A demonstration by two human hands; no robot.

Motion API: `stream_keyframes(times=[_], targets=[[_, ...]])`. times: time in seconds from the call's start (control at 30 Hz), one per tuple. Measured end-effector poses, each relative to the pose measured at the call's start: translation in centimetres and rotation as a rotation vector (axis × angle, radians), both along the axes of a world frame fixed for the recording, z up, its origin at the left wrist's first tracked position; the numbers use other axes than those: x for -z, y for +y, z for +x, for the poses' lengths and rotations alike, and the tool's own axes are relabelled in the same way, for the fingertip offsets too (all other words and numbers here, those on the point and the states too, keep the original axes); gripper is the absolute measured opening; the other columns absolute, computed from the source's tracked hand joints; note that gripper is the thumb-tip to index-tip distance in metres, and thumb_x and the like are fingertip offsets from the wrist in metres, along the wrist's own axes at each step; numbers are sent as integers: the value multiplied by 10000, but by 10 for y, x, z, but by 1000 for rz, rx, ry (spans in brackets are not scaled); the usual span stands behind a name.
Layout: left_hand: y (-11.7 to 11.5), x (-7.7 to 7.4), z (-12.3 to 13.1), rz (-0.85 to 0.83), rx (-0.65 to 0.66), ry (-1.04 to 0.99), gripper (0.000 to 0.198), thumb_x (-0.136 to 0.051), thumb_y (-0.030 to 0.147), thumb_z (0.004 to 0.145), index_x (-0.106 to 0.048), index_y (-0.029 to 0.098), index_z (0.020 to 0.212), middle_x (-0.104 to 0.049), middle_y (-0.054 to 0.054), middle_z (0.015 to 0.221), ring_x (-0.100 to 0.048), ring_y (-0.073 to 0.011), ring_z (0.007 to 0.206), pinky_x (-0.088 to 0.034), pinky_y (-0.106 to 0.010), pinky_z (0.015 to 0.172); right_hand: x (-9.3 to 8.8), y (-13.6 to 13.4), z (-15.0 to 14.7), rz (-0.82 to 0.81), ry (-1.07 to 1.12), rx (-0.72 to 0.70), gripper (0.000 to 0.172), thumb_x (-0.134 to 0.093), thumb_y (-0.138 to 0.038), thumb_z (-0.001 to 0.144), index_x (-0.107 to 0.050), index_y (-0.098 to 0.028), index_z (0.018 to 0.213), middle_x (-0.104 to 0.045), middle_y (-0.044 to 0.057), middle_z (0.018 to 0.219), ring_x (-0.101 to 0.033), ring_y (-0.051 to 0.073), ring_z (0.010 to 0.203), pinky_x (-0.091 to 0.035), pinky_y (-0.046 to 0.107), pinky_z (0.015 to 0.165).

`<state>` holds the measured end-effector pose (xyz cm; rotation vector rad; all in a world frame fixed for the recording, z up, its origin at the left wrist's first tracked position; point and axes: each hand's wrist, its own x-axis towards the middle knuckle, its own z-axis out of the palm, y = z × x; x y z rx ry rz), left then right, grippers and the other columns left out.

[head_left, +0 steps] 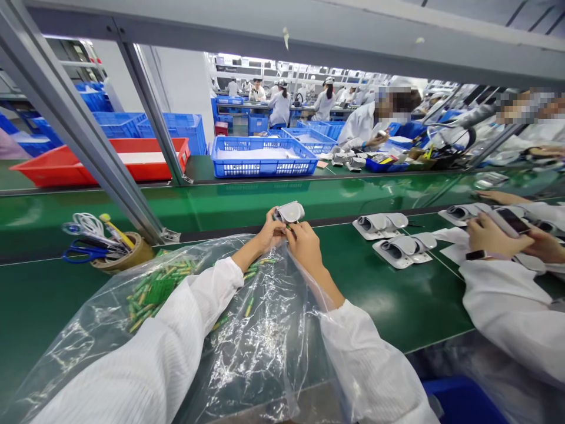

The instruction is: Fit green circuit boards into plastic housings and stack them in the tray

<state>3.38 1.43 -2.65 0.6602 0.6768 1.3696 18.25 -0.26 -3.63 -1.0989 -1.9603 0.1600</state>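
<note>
Both my hands meet over the front of the bench at a grey-white curved plastic part (pixel 289 211). Fingers of my left hand (pixel 270 231) are closed around its left side. My right hand (pixel 304 242) pinches at the part's lower edge, where a small dark and green piece shows between the fingertips; its kind is too small to make out. Under my forearms lies a clear plastic bag (pixel 260 353). Many small green and yellow pieces (pixel 154 288) are in or under the bag on the left, with a few more below my hands.
A cup (pixel 126 253) with scissors, cable and pens stands left. Similar grey parts (pixel 404 248) lie to the right, near a co-worker's hands (pixel 494 235). Beyond the green belt (pixel 220 203) are a red tray (pixel 145 162) and a blue basket (pixel 265 168). Metal posts rise at left.
</note>
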Motion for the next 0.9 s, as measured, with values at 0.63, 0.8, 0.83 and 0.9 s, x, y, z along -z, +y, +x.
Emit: stream_keyframes(times=[0.63, 0.8, 0.83, 0.9], targets=[[2, 1, -1, -9, 57, -2, 999, -739, 87, 503, -504, 342, 1440, -683, -2, 1032, -619, -204, 803, -466, -309, 734, 17, 20, -1, -492, 719, 159, 689, -904, -584, 653, -601, -202, 1140, -687, 121, 1148, -683, 258, 944, -579, 422, 867], [3, 0, 0, -47, 13, -21, 1046, -744, 53, 493, -494, 353, 1463, -695, -15, 1115, -639, -212, 857, -478, -314, 760, 23, 23, 2, -488, 676, 43, 719, -849, -741, 712, -672, -179, 1124, -777, 125, 1045, -694, 232, 834, -571, 380, 792], [4, 0, 0, -58, -1, -25, 1047, -746, 54, 493, -497, 359, 1463, -696, -15, 1130, -639, -204, 854, -480, -307, 754, 24, 23, 2, -461, 626, 55, 710, -810, -772, 751, -691, -175, 1115, -783, 126, 1027, -686, 230, 820, -568, 382, 792], [4, -1, 1, -68, -21, -31, 1032, -747, 66, 498, -509, 371, 1455, -699, -16, 1165, -642, -190, 851, -487, -294, 741, 27, 22, 0, -401, 551, 87, 691, -699, -818, 842, -711, -175, 1093, -782, 125, 997, -676, 233, 817, -563, 387, 811]])
